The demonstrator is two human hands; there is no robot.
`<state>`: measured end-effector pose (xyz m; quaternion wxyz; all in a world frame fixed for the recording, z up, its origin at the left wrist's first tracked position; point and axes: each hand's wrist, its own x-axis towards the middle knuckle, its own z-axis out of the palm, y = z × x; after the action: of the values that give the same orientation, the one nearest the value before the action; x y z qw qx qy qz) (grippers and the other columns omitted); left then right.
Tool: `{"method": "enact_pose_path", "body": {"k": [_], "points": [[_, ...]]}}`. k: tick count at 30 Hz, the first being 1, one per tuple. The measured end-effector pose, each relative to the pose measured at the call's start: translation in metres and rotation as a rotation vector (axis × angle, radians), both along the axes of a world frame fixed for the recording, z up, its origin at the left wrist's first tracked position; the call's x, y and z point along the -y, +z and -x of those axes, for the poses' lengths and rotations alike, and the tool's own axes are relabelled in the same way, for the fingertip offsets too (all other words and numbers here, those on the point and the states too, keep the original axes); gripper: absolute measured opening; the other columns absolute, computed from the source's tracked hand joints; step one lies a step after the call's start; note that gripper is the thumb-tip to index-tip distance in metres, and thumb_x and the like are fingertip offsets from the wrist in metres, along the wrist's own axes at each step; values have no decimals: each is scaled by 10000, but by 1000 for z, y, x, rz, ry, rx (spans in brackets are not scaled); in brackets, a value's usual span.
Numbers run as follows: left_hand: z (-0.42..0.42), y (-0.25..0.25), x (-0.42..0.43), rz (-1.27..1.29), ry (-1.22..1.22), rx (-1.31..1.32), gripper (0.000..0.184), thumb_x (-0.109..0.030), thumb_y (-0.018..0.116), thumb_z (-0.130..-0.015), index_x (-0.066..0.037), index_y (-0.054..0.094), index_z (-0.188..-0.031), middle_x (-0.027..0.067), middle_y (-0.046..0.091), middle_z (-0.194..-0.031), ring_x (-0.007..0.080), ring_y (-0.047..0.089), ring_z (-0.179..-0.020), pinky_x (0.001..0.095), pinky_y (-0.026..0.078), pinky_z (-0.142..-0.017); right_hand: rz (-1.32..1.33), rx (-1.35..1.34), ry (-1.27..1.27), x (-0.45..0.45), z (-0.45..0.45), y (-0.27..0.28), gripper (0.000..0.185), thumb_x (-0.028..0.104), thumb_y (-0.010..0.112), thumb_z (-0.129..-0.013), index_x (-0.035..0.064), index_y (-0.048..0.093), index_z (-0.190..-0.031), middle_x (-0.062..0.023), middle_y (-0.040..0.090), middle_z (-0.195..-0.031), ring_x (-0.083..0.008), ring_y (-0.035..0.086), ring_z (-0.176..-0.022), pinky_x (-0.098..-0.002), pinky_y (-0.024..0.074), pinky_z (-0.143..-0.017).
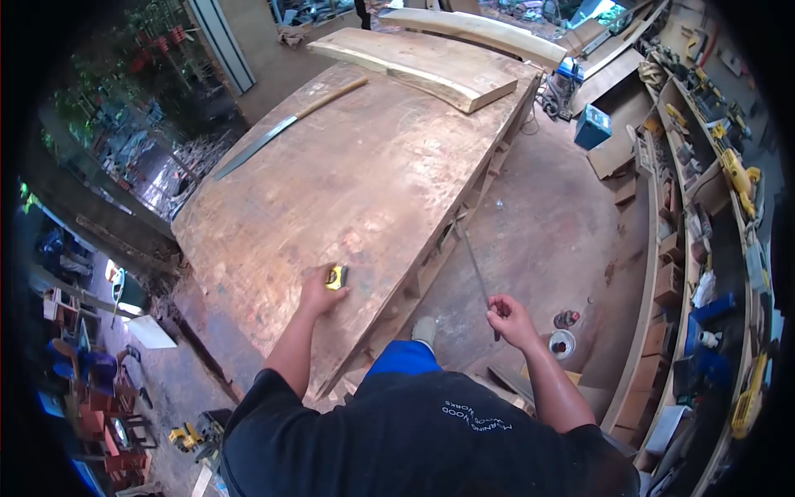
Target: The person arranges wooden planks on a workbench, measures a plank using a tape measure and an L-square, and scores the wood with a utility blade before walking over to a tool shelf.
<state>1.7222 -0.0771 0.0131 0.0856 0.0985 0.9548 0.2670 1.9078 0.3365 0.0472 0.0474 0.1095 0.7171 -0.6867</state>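
Note:
My left hand (320, 291) is closed around a small yellow and black tape measure (335, 278), just over the near part of the large wooden workbench (331, 182). To the right of the bench, my right hand (508, 319) grips a long thin dark rod (475, 263), which slants up and away toward the bench's side. A machete with a long wooden handle (331, 98) lies on the far left of the bench top. Thick wooden slabs (422, 68) rest at its far end.
Long shelves at the right hold yellow power tools (739, 180) and boxes. A blue-green box (593, 127) stands on the floor beyond the bench. Near my right forearm sits a round white tin (561, 344). Red stacked items (116, 431) are at lower left.

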Motion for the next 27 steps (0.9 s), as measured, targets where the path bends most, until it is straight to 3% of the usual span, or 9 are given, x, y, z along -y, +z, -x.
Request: {"method": "enact_pose_path", "body": {"k": [2,5,6,9,13,17,19,22,27], "points": [[22,-6,-18,-68,50,18,790,-315,807,-630,-116,477,-1319,198,535,-1257,325,544,-1135,398,437,-973,-35,-43,-22,-33,20,-15,201,72,606,-846,21,528,-1024,24,507,-728,-57,494,-591,-230,436,-542],[69,-24,-62,-382,9,-78,839,-272,831,-603,-75,455,-1327,192,556,-1231,281,561,-1130,368,439,-970,211,69,-191,-81,70,-24,195,152,573,-890,52,470,-1022,-28,508,-635,-100,491,-488,-242,424,-456],[99,1,-120,-420,5,-2,870,-268,844,-592,-56,442,-1333,199,552,-1226,293,553,-1139,376,438,-976,181,54,-204,-101,112,-16,195,152,573,-890,52,470,-1022,-28,508,-635,-100,491,-488,-242,424,-456],[161,-4,-214,-627,-248,-76,969,-295,870,-579,-57,384,-1383,191,530,-1254,275,520,-1170,372,420,-996,87,165,-155,-119,185,19,240,238,616,-908,74,441,-915,-19,493,-607,-94,460,-456,-268,383,-408],[203,34,-303,-640,-470,-113,1030,-355,869,-578,-59,341,-1412,196,501,-1297,303,500,-1199,382,398,-1018,-2,123,-210,-131,254,39,257,240,634,-901,78,435,-896,-15,487,-602,-98,446,-443,-254,371,-409],[239,77,-391,-636,-746,-182,1048,-414,848,-596,-72,317,-1432,192,487,-1320,354,499,-1176,418,398,-1005,176,104,-215,-160,313,43,291,255,662,-886,56,459,-949,-27,537,-656,-114,523,-488,-247,424,-427],[258,76,-425,-645,-800,-246,1054,-425,841,-602,-93,298,-1443,188,509,-1278,355,506,-1155,424,408,-987,317,90,-185,-179,336,45,332,235,677,-874,33,484,-1054,-55,607,-772,-121,592,-557,-244,487,-477],[286,68,-467,-639,-825,-272,1036,-448,823,-624,-126,290,-1452,167,534,-1236,347,510,-1144,428,417,-968,401,96,-301,-205,373,45,349,201,689,-862,25,488,-1088,-68,622,-809,-113,585,-548,-233,480,-473],[341,38,-518,-500,-738,-137,921,-432,775,-693,-138,325,-1440,171,474,-1327,346,441,-1238,432,363,-1037,307,141,-148,-299,444,-7,257,133,641,-876,6,521,-1064,-43,607,-759,-88,533,-488,-224,430,-431]]}}
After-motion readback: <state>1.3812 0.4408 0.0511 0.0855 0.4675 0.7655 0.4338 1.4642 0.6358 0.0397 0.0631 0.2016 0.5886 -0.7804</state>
